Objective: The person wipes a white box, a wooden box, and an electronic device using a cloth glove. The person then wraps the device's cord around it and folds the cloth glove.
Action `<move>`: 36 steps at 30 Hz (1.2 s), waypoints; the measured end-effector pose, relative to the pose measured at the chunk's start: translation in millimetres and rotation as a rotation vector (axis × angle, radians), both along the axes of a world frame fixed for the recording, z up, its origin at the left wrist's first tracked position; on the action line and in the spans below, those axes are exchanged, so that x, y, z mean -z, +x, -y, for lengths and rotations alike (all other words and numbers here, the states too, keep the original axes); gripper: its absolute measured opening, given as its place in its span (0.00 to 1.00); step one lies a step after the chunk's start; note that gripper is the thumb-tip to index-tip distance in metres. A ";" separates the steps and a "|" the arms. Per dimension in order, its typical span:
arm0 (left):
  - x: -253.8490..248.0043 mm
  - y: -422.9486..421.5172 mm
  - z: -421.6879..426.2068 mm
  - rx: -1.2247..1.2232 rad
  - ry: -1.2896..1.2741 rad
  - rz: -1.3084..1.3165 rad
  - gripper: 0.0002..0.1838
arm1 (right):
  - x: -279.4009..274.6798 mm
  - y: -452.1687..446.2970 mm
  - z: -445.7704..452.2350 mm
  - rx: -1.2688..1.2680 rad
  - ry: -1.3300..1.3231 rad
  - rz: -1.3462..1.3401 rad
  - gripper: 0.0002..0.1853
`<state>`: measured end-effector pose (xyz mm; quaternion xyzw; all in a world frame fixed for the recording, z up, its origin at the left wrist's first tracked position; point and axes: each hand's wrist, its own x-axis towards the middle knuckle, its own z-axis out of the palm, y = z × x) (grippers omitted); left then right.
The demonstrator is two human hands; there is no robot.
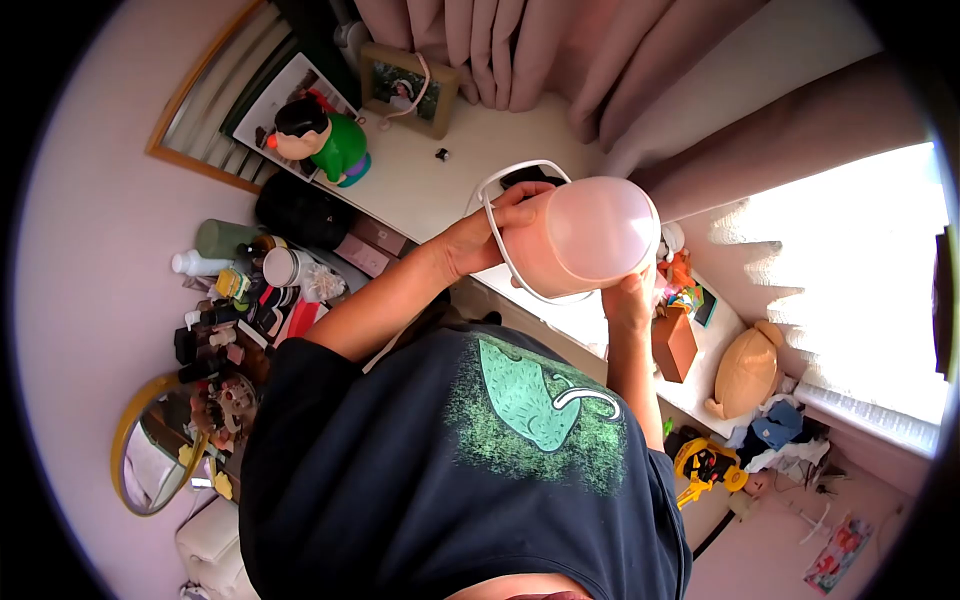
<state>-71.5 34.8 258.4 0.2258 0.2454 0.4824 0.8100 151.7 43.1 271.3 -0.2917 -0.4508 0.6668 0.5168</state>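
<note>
Both of my hands hold a pale pink, translucent rounded container [600, 230] in front of my chest, its broad smooth end turned up toward the camera. My left hand [490, 232] is wrapped round its left side, beside a white cord or band [510, 255] that loops about the container. On the lower right, my right hand [630, 298] grips the container near its rim, with the fingertips partly hidden behind it. A dark object [530, 178] shows just behind the container, too covered to make out.
A white desk [420, 165] lies behind, with a green-shirted figurine [325, 143] and a framed picture [408, 88]. Cosmetics and bottles [225, 240] crowd the left. Right are a brown box [674, 345], a tan plush [748, 370] and a bright window [870, 270].
</note>
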 end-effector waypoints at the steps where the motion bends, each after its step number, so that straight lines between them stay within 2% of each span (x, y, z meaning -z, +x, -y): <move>1: 7.0 0.5 1.7 -0.010 0.031 0.064 0.35 | 3.1 -1.0 3.5 -0.007 -0.002 -0.002 0.60; 3: 13.2 2.8 6.9 -0.023 0.060 0.125 0.34 | 6.8 -5.1 12.3 0.079 -0.042 -0.019 0.61; 7: 21.7 13.6 20.4 -0.131 -0.050 0.263 0.34 | 19.2 -13.2 26.1 0.176 -0.040 -0.052 0.63; 9: 24.6 13.5 21.7 -0.102 -0.064 0.328 0.32 | 10.7 -20.2 36.1 0.217 -0.069 -0.028 0.66; 11: 26.2 7.2 22.7 -0.072 -0.061 0.335 0.28 | 8.4 -19.8 39.4 0.183 0.033 0.090 0.67; 12: 23.4 4.4 22.4 -0.047 -0.057 0.296 0.28 | -0.1 -18.0 38.4 0.160 0.018 0.158 0.65; 13: 20.0 2.0 22.6 -0.021 -0.052 0.257 0.28 | -1.3 -12.9 32.1 0.128 -0.036 0.137 0.59; 15: 12.9 -2.3 25.4 -0.004 -0.046 0.297 0.27 | 2.3 2.9 11.0 -0.092 0.041 -0.170 0.46; 16: 11.3 -3.9 27.1 0.015 -0.040 0.338 0.27 | 2.1 1.5 -0.1 -0.095 -0.007 -0.354 0.32; 17: 11.3 -5.3 29.2 0.018 -0.041 0.338 0.27 | -1.8 -3.4 -7.7 -0.091 -0.007 -0.354 0.32; 19: 11.5 -5.9 29.0 0.098 -0.120 0.327 0.26 | -6.1 -12.7 -23.9 0.088 -0.141 0.173 0.23; 20: 11.1 -3.6 28.5 0.106 -0.119 0.328 0.26 | 10.4 -15.6 -34.9 -0.012 -0.164 0.154 0.21; 23: 12.1 3.1 33.3 0.151 -0.137 0.295 0.26 | -9.8 -52.7 -35.6 -0.303 -0.045 0.254 0.23; 24: 15.9 4.3 35.0 0.159 -0.174 0.259 0.27 | -7.9 -57.5 -38.8 -0.298 -0.045 0.253 0.23; 26: 15.6 3.5 36.7 0.165 -0.209 0.222 0.29 | -4.0 -63.7 -45.9 -0.629 -0.220 0.292 0.17; 27: 12.0 0.6 38.6 0.128 -0.197 0.193 0.29 | -3.5 -62.7 -46.2 -0.630 -0.221 0.292 0.17; 29: 5.6 -3.4 42.6 0.080 -0.187 0.167 0.29 | -2.7 -58.7 -48.3 -0.656 -0.422 0.370 0.12; 31: 1.7 -5.9 45.5 0.045 -0.275 0.204 0.29 | 0.1 -53.6 -47.8 -0.671 -0.404 0.383 0.11; 36: -1.0 -6.1 47.2 0.052 -0.214 0.224 0.29 | -7.7 -37.8 -40.7 -0.616 -0.296 0.361 0.12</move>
